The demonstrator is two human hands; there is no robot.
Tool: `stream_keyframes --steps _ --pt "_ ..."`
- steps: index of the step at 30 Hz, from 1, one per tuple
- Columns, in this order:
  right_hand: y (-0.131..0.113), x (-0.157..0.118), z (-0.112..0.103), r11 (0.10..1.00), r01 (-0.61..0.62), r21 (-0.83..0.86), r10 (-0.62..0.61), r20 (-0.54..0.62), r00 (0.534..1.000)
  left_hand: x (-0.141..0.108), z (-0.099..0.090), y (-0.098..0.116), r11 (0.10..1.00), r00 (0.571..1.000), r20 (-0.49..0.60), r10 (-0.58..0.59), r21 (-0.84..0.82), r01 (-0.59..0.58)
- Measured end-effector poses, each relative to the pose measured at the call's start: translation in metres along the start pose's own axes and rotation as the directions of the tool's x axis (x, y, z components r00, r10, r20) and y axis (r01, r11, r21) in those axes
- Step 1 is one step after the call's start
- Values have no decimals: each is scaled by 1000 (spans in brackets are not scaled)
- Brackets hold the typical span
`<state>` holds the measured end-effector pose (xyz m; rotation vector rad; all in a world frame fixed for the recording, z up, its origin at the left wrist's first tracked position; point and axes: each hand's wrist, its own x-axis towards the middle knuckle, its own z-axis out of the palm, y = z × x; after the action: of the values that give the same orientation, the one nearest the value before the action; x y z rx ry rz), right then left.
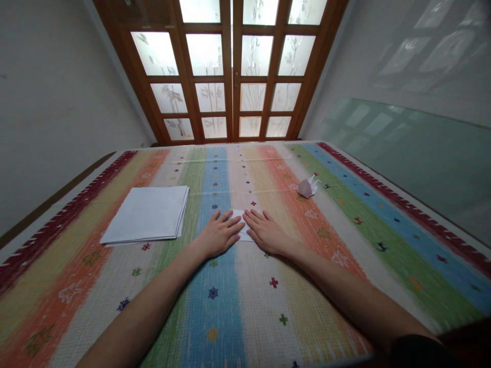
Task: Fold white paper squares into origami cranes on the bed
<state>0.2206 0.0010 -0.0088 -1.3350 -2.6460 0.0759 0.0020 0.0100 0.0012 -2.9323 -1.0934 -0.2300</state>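
Note:
A small piece of white paper lies flat on the striped tablecloth, partly covered by both hands. My left hand rests flat on its left side with the fingers spread. On its right side, my right hand is laid palm down, fingers stretched out. The fingertips of the two hands come close together over the paper. How the paper is folded beneath them is hidden.
A stack of white paper sheets lies to the left. Toward the right stands a small folded paper figure. Wooden doors with glass panes are behind the table's far edge, and walls flank both sides.

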Motion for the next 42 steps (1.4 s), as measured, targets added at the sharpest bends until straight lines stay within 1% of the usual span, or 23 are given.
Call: stream_keyframes --steps 5,9,14,16,19,23,25,28,32,34,37,40,42 --pt "0 -4 1 1000 10 -11 -9 57 998 -1 3 -1 1000 1000 11 -23 11 23" --pt "-2 -17 0 999 45 16 -47 109 993 -1 5 -1 999 999 9 -33 18 33" --pt "-10 -36 -6 998 68 6 -68 104 992 -1 5 0 999 999 5 -40 25 40" --pt "-14 -41 -10 997 76 -20 -75 64 995 -2 4 0 999 999 3 -42 26 42" --pt "-18 -44 -15 994 98 -52 -100 -35 994 -2 4 0 999 999 -2 -37 24 37" --pt "-20 -42 -15 986 157 -60 -166 -195 967 -1 5 -1 1000 1000 -13 -27 15 27" --pt "-20 -42 -14 983 176 -59 -185 -248 951 0 4 -1 1000 999 -20 -25 12 25" --pt "-18 -41 -14 987 162 -19 -161 -293 942 0 4 -1 1000 999 -27 -22 3 22" --pt "-12 -36 -19 993 99 68 -71 -335 939 0 4 0 1000 999 -19 -27 -6 27" --pt "-8 -30 -22 991 107 85 -74 -321 944 -1 4 0 1000 999 -14 -29 -7 29" --pt "0 -20 -26 986 147 76 -125 -236 964 -1 4 0 1000 999 -17 -28 -7 28" --pt "9 -9 -25 992 102 76 -91 -145 985 -2 5 0 999 999 -22 -35 -1 35" --pt "15 -2 -21 994 87 73 -83 -59 995 -2 5 0 999 999 -23 -44 -1 44"
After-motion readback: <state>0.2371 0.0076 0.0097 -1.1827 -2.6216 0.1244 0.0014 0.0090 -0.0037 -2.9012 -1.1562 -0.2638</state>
